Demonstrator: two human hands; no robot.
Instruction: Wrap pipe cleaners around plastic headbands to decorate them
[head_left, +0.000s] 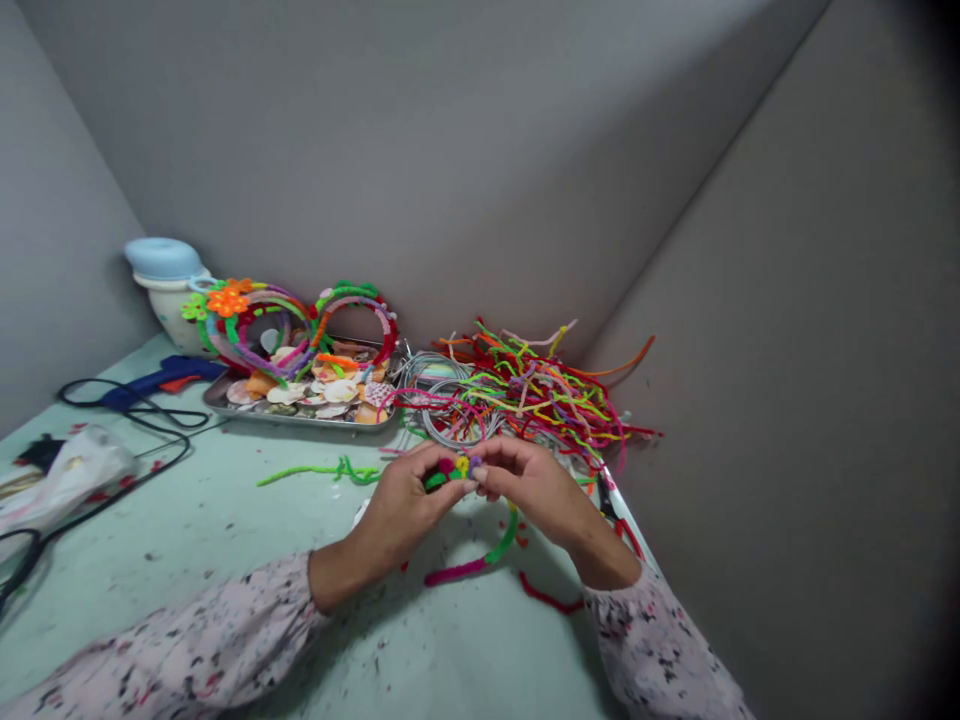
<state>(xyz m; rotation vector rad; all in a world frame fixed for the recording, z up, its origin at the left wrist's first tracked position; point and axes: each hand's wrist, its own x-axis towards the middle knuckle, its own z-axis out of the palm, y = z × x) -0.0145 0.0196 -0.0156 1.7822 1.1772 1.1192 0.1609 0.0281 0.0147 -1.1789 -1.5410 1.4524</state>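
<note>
A band wrapped in fuzzy pipe cleaner point(501, 545), green and magenta at its lower end, hangs in a curve below my hands. Small magenta, yellow and purple fuzzy pieces point(463, 466) show on its upper part, between my fingertips. My left hand point(412, 495) pinches the green part at the left. On the right, my right hand point(529, 485) has its thumb and fingers closed on the purple end of these pieces. Fingers hide part of the band.
Behind are a metal tray point(330, 424) of shells with decorated hoops point(262, 320), wire coils point(442, 400) and a pipe cleaner pile point(540, 385). Left stand a blue-lidded container point(169, 290), a blue glue gun point(161, 380), a black cable point(161, 462) and a plastic bag point(82, 470). Red-handled scissors point(619, 520) lie right.
</note>
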